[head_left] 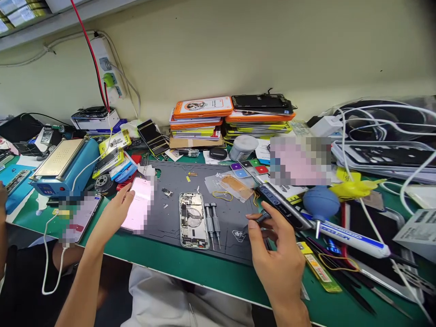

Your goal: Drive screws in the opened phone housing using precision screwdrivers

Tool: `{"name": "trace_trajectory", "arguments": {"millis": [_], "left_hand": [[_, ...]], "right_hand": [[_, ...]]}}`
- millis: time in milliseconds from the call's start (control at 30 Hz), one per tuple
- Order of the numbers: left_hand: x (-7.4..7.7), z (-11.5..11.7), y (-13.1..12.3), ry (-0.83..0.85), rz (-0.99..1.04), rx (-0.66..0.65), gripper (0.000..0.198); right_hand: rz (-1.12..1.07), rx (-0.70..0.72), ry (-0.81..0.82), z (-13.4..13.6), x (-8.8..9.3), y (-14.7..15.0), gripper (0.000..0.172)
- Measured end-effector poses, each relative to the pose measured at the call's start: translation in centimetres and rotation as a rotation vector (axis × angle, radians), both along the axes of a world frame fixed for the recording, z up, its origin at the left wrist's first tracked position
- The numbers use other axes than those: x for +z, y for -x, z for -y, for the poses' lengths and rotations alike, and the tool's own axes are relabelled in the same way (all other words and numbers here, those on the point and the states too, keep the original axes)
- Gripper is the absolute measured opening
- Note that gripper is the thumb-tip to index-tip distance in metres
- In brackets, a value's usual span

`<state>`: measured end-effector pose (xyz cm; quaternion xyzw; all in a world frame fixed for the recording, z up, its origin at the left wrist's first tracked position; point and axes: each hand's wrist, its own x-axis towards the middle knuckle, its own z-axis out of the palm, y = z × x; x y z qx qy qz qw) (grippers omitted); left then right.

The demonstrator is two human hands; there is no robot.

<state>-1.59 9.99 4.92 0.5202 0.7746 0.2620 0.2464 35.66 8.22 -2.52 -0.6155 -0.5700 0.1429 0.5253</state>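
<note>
My left hand (116,211) reaches over the left edge of a phone with a lit pink screen (139,204), its fingers stretched out and touching the glass. Part of that screen is blurred out. My right hand (277,250) is curled above the right end of the dark work mat (163,175), thumb and fingers bent round a small dark object that I cannot make out. Between my hands lies an opened phone (193,220) with its inner parts showing. Two precision screwdrivers (213,222) lie close beside it, and small loose parts (166,193) are scattered on the mat.
A blue heating plate (64,163) and another phone (83,218) on a white cable are at left. Stacked boxes (200,118) line the wall. At right are a pen-like electric tool (284,206), a blue air blower (320,203) and tweezers (384,299). Another person's arm (2,218) shows far left.
</note>
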Motion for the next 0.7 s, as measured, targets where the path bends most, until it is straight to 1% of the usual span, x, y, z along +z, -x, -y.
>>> {"name": "trace_trajectory", "arguments": {"millis": [67,100,200,233,300,400,500,633,700], "left_hand": [[-0.1,0.4,0.0,0.067,-0.12,-0.084,0.08],[-0.3,0.6,-0.2,0.079,-0.175,-0.132,0.086],[-1.2,1.2,-1.0,0.042,-0.381,-0.244,0.109],[-1.6,1.3,-1.3,0.025,-0.468,-0.263,0.11],[-2.2,1.5,-1.8,-0.022,-0.652,-0.299,0.103],[-2.5,1.6,-2.4,-0.081,-0.865,-0.331,0.094],[-2.1,1.4,-3.2,-0.062,-0.919,-0.322,0.096],[-1.6,1.1,-4.2,-0.026,-0.888,-0.26,0.097],[-1.7,1.1,-4.5,-0.047,-0.883,-0.266,0.094]], "right_hand": [[0.001,-0.009,0.009,0.0,0.0,0.0,0.048],[0.0,-0.013,0.013,0.0,-0.1,0.0,0.048],[-0.005,-0.019,0.026,0.0,-0.1,0.0,0.049],[-0.006,-0.021,0.031,0.0,-0.1,0.0,0.049],[-0.01,-0.023,0.038,0.0,-0.1,0.0,0.049],[-0.013,-0.024,0.032,0.0,-0.1,0.0,0.05],[-0.011,-0.026,0.036,0.1,0.0,0.1,0.05],[-0.014,-0.032,0.034,0.1,-0.1,0.0,0.05],[-0.01,-0.034,0.033,0.1,-0.2,0.0,0.051]]}}
